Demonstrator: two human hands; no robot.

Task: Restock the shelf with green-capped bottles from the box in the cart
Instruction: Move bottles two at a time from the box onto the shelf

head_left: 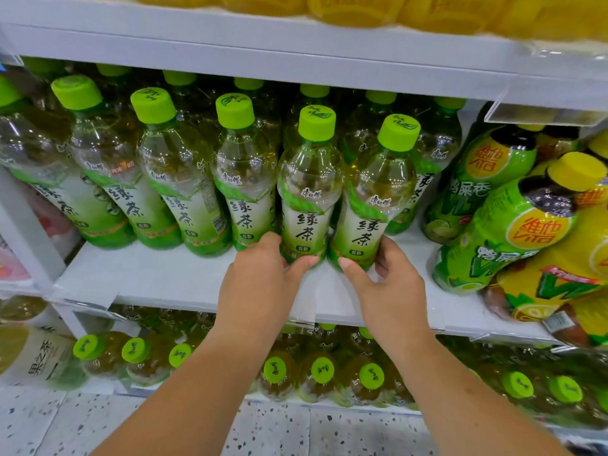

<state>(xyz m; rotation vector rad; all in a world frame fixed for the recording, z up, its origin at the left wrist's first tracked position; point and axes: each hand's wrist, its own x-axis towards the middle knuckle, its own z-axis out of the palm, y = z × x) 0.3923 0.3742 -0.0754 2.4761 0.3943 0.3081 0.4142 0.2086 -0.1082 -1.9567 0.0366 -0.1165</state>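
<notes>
Several green-capped tea bottles stand in rows on the white middle shelf (171,278). My left hand (260,284) grips the base of one front bottle (309,192), thumb and fingers curled round its lower label. Right beside it, my right hand (391,291) grips the base of the neighbouring bottle (378,199). Both bottles stand upright on the shelf, touching each other. The cart and the box are out of view.
Green and yellow lemon-tea bottles (513,225) crowd the shelf's right end. The lower shelf holds more green-capped bottles (322,370). The upper shelf edge (296,60) hangs close above the caps. A bare strip of shelf lies in front of the left bottles. Speckled floor (279,429) is below.
</notes>
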